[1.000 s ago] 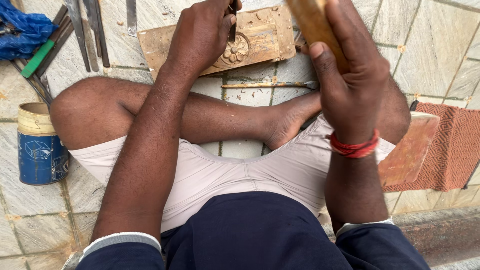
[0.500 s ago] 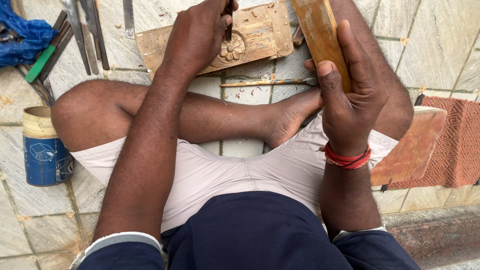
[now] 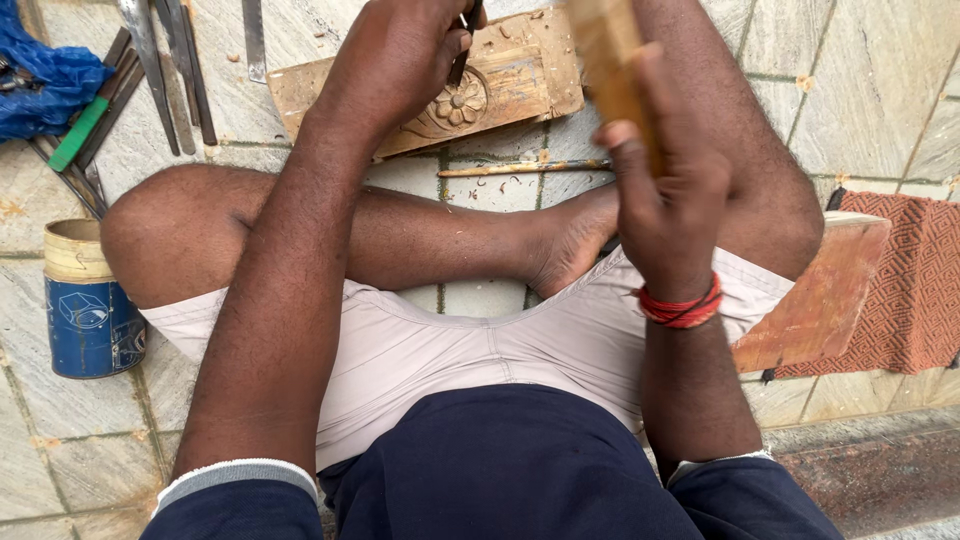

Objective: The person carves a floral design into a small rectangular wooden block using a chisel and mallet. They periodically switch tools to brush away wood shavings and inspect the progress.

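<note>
Left hand extended forward, fingers curled in a closed grip; right hand raised nearer the body, fingers clenched; legs crossed.

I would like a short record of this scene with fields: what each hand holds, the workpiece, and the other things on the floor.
left hand: grips a chisel, its tip on the carved flower
right hand: holds a wooden mallet, raised above the floor
workpiece: wooden board with a flower carving, lying on the tiled floor
left side: spare metal tools, blue cloth, blue tin
right side: wooden block on a red mat
</note>
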